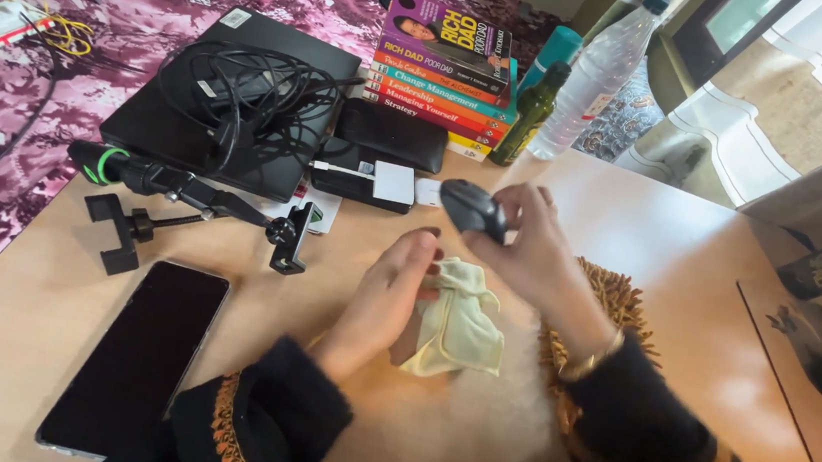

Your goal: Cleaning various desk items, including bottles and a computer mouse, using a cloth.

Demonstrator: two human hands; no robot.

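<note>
The right hand (530,248) grips a dark grey plastic computer mouse (473,209) in its curled fingers, lifted above the tabletop (688,278). Just below it, the left hand (387,294) pinches a pale yellow soft cloth (462,328).

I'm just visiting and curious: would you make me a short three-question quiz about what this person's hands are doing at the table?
1. True or false: the right hand holds a dark computer mouse above the table.
2. What does the left hand hold?
A. a glass bottle
B. a pale yellow cloth
C. a book
3. Fill in: the smartphone with a dark screen lies flat near the person's ____ sleeve.

Key:
1. True.
2. B.
3. Left. The phone holder arm lies just beyond it, in front of the closed laptop.
</note>
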